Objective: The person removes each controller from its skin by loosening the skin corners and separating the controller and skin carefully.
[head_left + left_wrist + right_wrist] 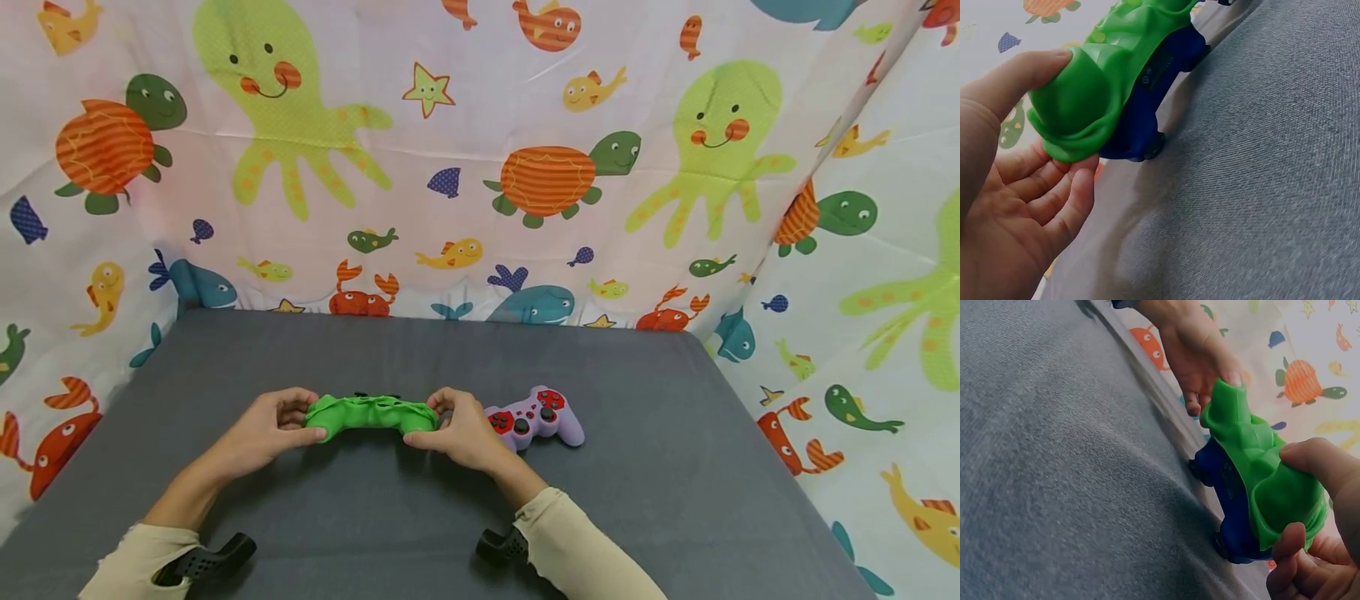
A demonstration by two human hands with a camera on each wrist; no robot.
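Your left forearm [183,496] and right forearm [517,479] reach forward, slanting inward. Your left hand [262,429] and right hand [465,429] face each other, apart and roughly level in the head view. Each hand pinches: the thumb [1029,69] lies nearer you, opposed by fingers [1079,197] that appear bent in the wrist views.

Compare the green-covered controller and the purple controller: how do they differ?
The green-covered controller is held at both ends; the purple controller lies on the grey surface. The green-covered controller also shows blue parts; the purple controller shows red ones. Both are game controllers.
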